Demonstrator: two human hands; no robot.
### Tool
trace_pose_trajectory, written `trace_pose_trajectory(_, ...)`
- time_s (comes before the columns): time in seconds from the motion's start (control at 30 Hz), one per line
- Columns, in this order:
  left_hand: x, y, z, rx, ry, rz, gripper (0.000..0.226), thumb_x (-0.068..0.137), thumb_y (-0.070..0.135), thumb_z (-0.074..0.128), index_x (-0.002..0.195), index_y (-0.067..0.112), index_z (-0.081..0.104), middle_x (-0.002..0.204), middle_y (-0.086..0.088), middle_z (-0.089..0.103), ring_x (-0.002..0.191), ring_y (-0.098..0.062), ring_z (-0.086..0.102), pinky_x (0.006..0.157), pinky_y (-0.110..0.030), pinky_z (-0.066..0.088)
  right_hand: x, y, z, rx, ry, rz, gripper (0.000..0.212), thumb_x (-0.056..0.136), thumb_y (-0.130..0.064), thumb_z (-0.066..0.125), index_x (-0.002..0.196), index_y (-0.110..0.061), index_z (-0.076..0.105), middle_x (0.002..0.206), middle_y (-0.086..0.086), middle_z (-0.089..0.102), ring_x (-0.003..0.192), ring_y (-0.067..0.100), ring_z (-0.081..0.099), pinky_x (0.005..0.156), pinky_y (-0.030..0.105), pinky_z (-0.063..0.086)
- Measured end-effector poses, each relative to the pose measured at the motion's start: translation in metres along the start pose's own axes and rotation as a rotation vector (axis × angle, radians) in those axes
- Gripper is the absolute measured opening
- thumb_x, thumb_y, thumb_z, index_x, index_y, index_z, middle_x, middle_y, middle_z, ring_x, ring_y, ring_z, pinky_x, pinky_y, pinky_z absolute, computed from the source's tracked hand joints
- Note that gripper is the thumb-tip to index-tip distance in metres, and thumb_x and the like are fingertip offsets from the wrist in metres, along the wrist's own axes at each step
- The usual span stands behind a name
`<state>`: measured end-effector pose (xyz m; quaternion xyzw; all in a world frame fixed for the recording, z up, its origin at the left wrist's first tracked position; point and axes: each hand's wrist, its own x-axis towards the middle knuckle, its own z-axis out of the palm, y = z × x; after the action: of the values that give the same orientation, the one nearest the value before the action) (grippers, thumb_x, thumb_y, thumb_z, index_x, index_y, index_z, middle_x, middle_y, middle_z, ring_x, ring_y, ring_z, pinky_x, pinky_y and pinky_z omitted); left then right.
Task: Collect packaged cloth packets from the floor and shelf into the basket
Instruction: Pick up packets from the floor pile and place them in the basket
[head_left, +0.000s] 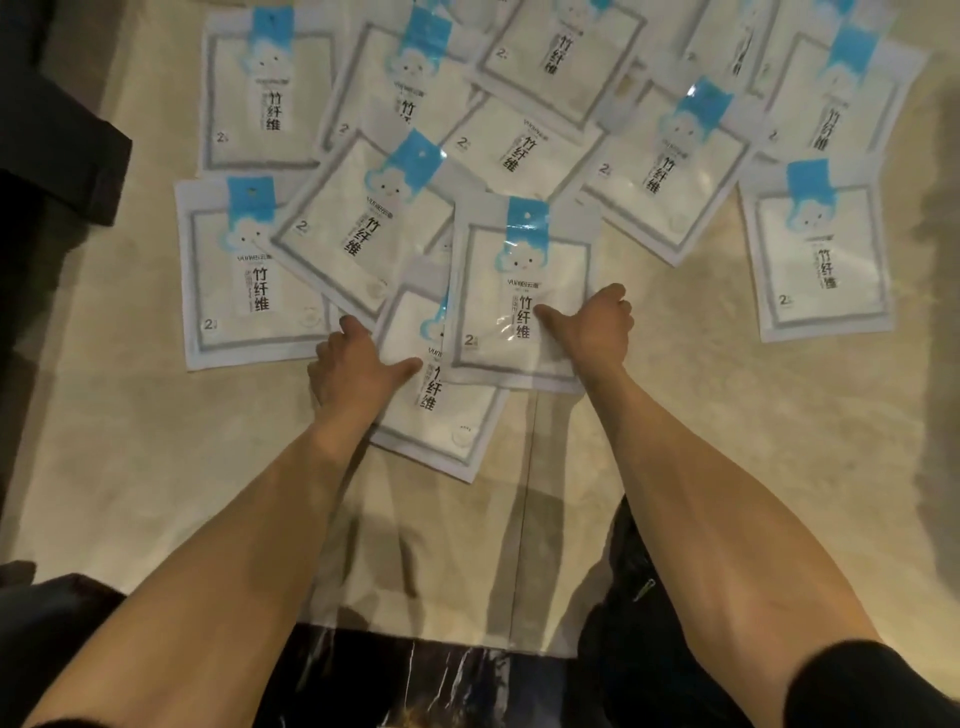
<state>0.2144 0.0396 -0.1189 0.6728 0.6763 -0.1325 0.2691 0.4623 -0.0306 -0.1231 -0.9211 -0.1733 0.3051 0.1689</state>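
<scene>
Down on the floor, the left hand grips the left edge of the near packet, with the thumb on top and the fingers curled. The right hand grips the right edge of the top packet, which lies partly over the near packet. Past them, more packets lie spread on the floor, many on top of each other.

Indoor room, beige tiled floor, identical cloth packets strewn
</scene>
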Motion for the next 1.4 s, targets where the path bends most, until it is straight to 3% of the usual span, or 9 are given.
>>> trace_pose_trajectory(0.17,-0.003,0.000,-0.002,-0.074,-0.004,0.002,0.066,0.078,0.054,0.078,0.120,0.007,0.058,0.123,-0.017,0.062,0.118,-0.038,0.054,0.090,-0.043,0.044,0.001,0.000,0.002,0.158,-0.095,0.051,0.053,0.076,-0.038,0.084,0.107,-0.002,0.062,0.110,0.012,0.069,0.102,0.030,0.066,0.070,0.032,0.048)
trace_pose_trajectory(0.33,-0.017,-0.005,-0.018,-0.662,-0.211,-0.094,0.031,0.082,0.021,0.083,0.109,0.016,0.069,0.106,-0.007,0.073,0.093,-0.025,0.069,0.080,-0.035,0.057,-0.015,0.005,-0.006,0.449,-0.140,0.079,0.041,0.075,-0.022,0.085,0.107,-0.005,0.067,0.106,0.010,0.073,0.090,0.024,0.070,0.080,0.037,0.059)
trace_pose_trajectory(0.47,-0.051,-0.009,-0.059,-0.809,-0.260,-0.120,0.037,0.085,0.008,0.078,0.120,0.010,0.067,0.103,-0.006,0.070,0.083,-0.018,0.066,0.062,-0.022,0.049,-0.055,-0.002,-0.051,0.603,-0.197,0.098,0.039,0.079,-0.011,0.082,0.112,-0.004,0.062,0.104,0.011,0.071,0.078,0.016,0.069,0.064,0.026,0.058)
trace_pose_trajectory(0.7,-0.144,-0.007,-0.189,-0.931,-0.308,-0.157,0.025,0.083,0.011,0.080,0.106,0.016,0.074,0.101,-0.004,0.077,0.094,-0.020,0.074,0.093,-0.036,0.056,-0.163,-0.041,-0.195,0.674,-0.277,0.096,0.032,0.078,-0.004,0.081,0.107,-0.010,0.068,0.094,-0.001,0.074,0.076,0.009,0.072,0.066,0.024,0.060)
trace_pose_trajectory(0.83,-0.200,0.016,-0.272,-0.988,-0.415,-0.117,0.029,0.085,0.005,0.075,0.113,0.011,0.072,0.112,-0.010,0.075,0.102,-0.022,0.073,0.095,-0.038,0.054,-0.227,-0.058,-0.274,0.729,-0.324,0.147,0.031,0.076,-0.008,0.084,0.104,-0.015,0.071,0.096,0.000,0.076,0.084,0.015,0.075,0.073,0.031,0.061)
trace_pose_trajectory(0.93,-0.243,0.047,-0.335,-1.015,-0.448,-0.111,0.027,0.088,0.011,0.073,0.115,0.012,0.069,0.106,-0.006,0.077,0.097,-0.022,0.074,0.087,-0.038,0.058,-0.265,-0.076,-0.343,0.751,-0.333,0.165,0.034,0.076,-0.009,0.084,0.109,-0.009,0.072,0.098,0.003,0.077,0.088,0.020,0.075,0.075,0.033,0.061)
trace_pose_trajectory(1.07,-0.311,0.101,-0.417,-1.033,-0.478,-0.108,0.024,0.094,0.021,0.068,0.116,0.014,0.067,0.100,-0.001,0.078,0.094,-0.018,0.075,0.066,-0.025,0.061,-0.306,-0.099,-0.442,0.766,-0.326,0.177,0.034,0.077,-0.007,0.083,0.108,-0.010,0.071,0.099,0.003,0.077,0.091,0.020,0.074,0.079,0.034,0.061)
trace_pose_trajectory(1.3,-0.413,0.198,-0.545,-1.094,-0.491,-0.006,0.039,0.086,0.031,0.071,0.122,0.019,0.065,0.112,-0.005,0.076,0.105,-0.023,0.072,0.085,-0.040,0.059,-0.353,-0.140,-0.618,0.790,-0.315,0.086,0.034,0.081,-0.007,0.080,0.111,-0.015,0.067,0.097,-0.006,0.075,0.084,0.006,0.073,0.064,0.017,0.056)
trace_pose_trajectory(1.4,-0.430,0.232,-0.576,-1.111,-0.492,0.061,0.073,0.063,0.051,0.088,0.124,0.017,0.066,0.116,-0.009,0.074,0.108,-0.028,0.071,0.093,-0.045,0.054,-0.353,-0.145,-0.671,0.780,-0.294,0.050,0.036,0.080,-0.013,0.082,0.112,-0.017,0.067,0.102,-0.002,0.075,0.088,0.009,0.074,0.068,0.019,0.057)
